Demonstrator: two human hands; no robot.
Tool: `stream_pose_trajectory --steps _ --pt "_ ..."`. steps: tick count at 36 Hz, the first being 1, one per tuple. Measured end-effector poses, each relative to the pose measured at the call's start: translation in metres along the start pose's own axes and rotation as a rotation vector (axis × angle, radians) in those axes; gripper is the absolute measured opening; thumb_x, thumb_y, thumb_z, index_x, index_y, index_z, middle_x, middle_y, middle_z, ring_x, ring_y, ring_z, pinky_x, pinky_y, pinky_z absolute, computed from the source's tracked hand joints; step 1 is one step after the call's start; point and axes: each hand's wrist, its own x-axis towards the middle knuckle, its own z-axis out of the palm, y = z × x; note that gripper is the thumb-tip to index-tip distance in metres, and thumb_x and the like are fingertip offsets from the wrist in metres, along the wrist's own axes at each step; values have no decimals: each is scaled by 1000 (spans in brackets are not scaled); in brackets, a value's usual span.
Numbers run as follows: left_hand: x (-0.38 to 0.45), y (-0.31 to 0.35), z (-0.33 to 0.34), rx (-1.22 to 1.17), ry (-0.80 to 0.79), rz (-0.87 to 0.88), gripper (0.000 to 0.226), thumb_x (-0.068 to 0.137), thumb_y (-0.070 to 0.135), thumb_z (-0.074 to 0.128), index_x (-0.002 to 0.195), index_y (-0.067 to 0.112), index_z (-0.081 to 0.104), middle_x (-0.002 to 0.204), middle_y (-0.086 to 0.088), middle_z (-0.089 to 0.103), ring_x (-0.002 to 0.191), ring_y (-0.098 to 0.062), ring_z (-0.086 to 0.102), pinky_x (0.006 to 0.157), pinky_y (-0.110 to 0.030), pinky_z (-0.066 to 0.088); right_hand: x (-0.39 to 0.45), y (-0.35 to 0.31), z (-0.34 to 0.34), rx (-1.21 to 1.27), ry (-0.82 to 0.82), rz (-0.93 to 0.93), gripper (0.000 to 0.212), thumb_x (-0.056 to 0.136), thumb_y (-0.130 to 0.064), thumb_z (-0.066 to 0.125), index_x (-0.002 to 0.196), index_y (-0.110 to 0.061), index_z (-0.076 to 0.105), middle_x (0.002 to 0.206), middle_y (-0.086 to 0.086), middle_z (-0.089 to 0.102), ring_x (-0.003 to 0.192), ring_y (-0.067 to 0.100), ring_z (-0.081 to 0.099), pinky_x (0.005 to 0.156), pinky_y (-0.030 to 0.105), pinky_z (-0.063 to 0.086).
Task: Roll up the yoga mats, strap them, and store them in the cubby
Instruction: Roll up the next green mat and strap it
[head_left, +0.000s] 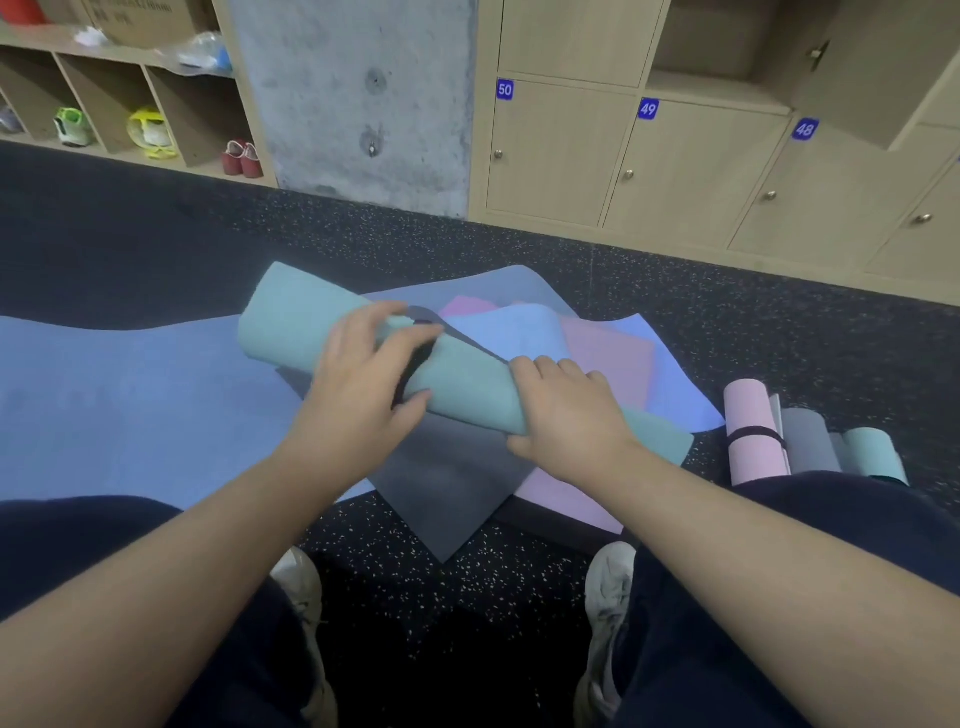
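Observation:
A rolled teal mat (301, 322) lies across a pile of flat mats (608, 348) in blue, pink and dark grey on the floor. A black strap (415, 358) wraps around the roll's middle. My left hand (358, 384) curls over the roll at the strap, thumb under, fingers on top. My right hand (566, 410) grips the roll's right end, where a loose teal flap (660, 436) sticks out. To the right lie three rolled mats: a pink one (753, 431) with a black strap, a grey one (810, 441) and a teal one (872, 452).
Numbered wooden lockers (649, 166) line the back right; one compartment (727, 47) above stands open. A concrete pillar (358, 93) rises at centre back. Shoe cubbies (130, 114) are at back left. A large blue mat (130, 405) covers the floor on the left. My knees and shoes fill the bottom.

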Motion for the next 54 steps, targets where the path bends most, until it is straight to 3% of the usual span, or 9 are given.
stream_pose_trajectory --steps 3,6,10,18,25,31,34,42,54 --pt "2 -13 -9 224 -174 -81 81 67 39 84 135 17 49 139 -5 41 132 -28 32 114 -51 11 1 3 -1 -38 35 -9 46 81 -33 65 116 -16 41 98 -1 40 86 23 31 72 34 24" --pt "0 -23 -12 380 -437 -124 91 70 50 78 144 19 35 143 2 38 139 -19 25 116 -48 -5 2 4 4 -126 152 -64 54 53 -23 82 98 -13 54 84 2 53 73 25 44 65 33 25" --pt "-4 -28 -5 513 -630 -101 90 75 54 72 145 21 27 139 4 40 136 -17 30 116 -50 -1 2 1 7 -169 260 -123 59 26 -15 82 81 -13 59 67 0 52 59 25 49 58 30 24" --pt "-4 -8 5 347 -465 -7 82 75 55 72 139 17 37 132 2 51 126 -20 44 114 -41 19 0 -6 9 -100 290 -180 62 26 -23 83 83 -15 59 67 -1 52 59 24 49 57 29 26" --pt "4 -8 10 387 -513 23 79 76 55 70 138 24 31 124 6 51 115 -20 49 95 -35 34 3 -4 9 -114 286 -152 63 29 -24 83 88 -15 60 70 0 53 62 25 51 59 31 27" --pt "19 -5 12 410 -388 69 57 75 41 69 124 24 46 108 4 58 99 -24 55 77 -37 41 -5 5 -10 -132 105 -124 67 75 -44 72 129 -18 42 111 0 52 102 26 49 80 37 32" --pt "29 2 15 444 -310 170 55 64 32 76 109 18 50 90 -2 62 80 -31 60 62 -33 34 -13 14 -22 -105 100 -95 73 81 -47 66 139 -20 30 123 0 47 110 25 48 90 37 33" --pt "62 47 9 533 -176 279 50 42 13 83 79 8 50 65 -8 51 52 -30 52 54 -30 28 -31 50 -59 -86 80 20 57 88 -45 64 126 -14 35 118 8 50 105 31 52 85 38 38" --pt "114 123 14 499 -52 386 55 37 10 85 74 6 46 58 -8 46 48 -26 49 54 -30 31 -93 108 -109 -169 206 152 55 83 -53 62 119 -17 42 108 0 58 99 26 51 74 35 23"
